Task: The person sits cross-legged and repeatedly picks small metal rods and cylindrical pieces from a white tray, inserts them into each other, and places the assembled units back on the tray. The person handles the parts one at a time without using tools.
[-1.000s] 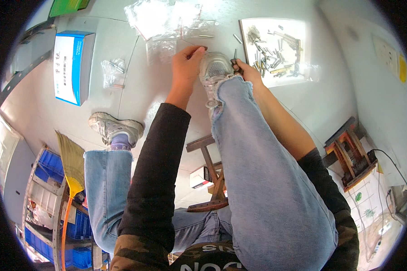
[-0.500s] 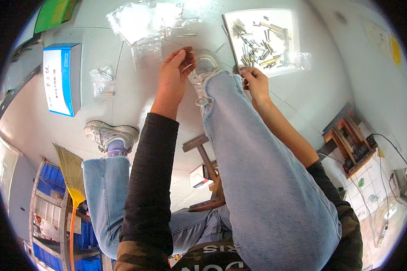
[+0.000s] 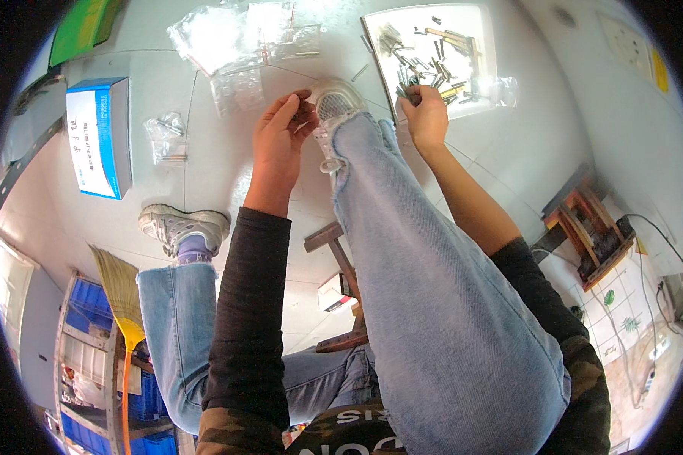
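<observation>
A white tray (image 3: 393,57) lies on the floor at the far right, with several short metal pins (image 3: 432,64) scattered in it, dark and brassy. My right hand (image 3: 426,117) is over the tray's near left corner, fingers bent down and pressed together among the pins; its fingertips are hidden. Left of my right shoe (image 3: 338,102), my left hand (image 3: 281,129) is raised with thumb and fingers curled into a pinch. Whatever it may hold is too small to name. A lone thin pin (image 3: 360,73) rests on the floor beside the tray.
Plastic bags (image 3: 224,45) lie at the far middle, and a small bag with pins (image 3: 167,135) to the left. A blue and white box (image 3: 99,140) stands near it. A broom (image 3: 121,296), shelving (image 3: 83,356) and a wooden stool (image 3: 345,265) are closer in.
My right hand has moved from the tray's near edge farther in over the pins. My left hand has shifted slightly left and nearer. The whole view has shifted a little.
</observation>
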Action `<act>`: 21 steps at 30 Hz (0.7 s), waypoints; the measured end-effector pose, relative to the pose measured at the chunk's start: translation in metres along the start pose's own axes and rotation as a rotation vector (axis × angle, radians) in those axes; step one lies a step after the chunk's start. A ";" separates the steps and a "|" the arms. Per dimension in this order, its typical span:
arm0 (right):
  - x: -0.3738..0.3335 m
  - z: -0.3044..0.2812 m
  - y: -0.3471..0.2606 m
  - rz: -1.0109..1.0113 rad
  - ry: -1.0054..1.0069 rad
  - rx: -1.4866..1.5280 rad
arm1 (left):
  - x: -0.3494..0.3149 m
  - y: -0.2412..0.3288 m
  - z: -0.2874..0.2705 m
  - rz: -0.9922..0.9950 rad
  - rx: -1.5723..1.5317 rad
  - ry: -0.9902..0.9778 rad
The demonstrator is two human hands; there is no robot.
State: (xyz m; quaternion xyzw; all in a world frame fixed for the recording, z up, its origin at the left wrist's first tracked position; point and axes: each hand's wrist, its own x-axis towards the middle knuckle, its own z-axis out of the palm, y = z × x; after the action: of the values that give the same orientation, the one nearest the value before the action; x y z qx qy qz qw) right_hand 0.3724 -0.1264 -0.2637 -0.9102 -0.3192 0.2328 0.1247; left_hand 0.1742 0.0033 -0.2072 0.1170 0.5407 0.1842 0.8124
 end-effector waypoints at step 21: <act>0.003 -0.002 0.013 -0.103 -0.108 -0.160 | -0.003 0.006 0.028 0.029 -0.014 -0.015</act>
State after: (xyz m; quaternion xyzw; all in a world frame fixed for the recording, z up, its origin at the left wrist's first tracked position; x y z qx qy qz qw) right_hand 0.3823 -0.1349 -0.2676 -0.8858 -0.3892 0.2485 0.0461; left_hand 0.1980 0.0078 -0.1915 0.1206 0.5318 0.1989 0.8143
